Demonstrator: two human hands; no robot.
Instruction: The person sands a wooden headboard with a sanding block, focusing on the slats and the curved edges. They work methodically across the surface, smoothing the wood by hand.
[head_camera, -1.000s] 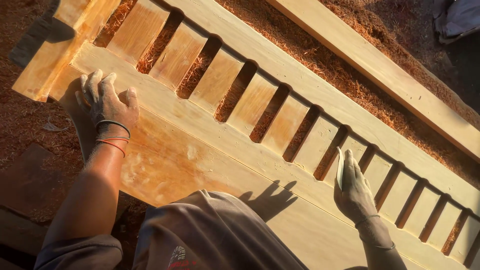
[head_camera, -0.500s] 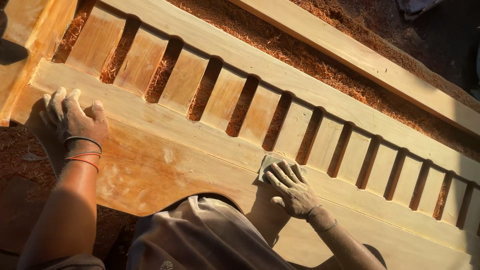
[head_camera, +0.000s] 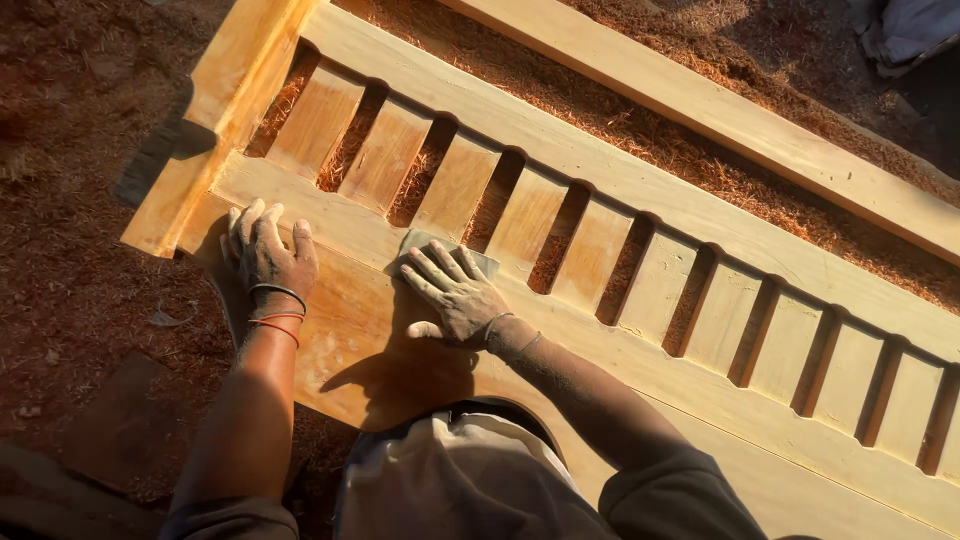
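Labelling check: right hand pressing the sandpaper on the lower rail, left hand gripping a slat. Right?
Not quite. In the head view the left hand lies flat on the lower rail near its end, not gripping a slat. The right hand does press the sandpaper on that rail.

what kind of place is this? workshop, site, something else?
Likely an open-air woodworking yard. Wood shavings cover the ground under a large slatted wooden frame in low sunlight. The right hand presses a sheet of sandpaper on the rail; the left hand lies flat on the frame.
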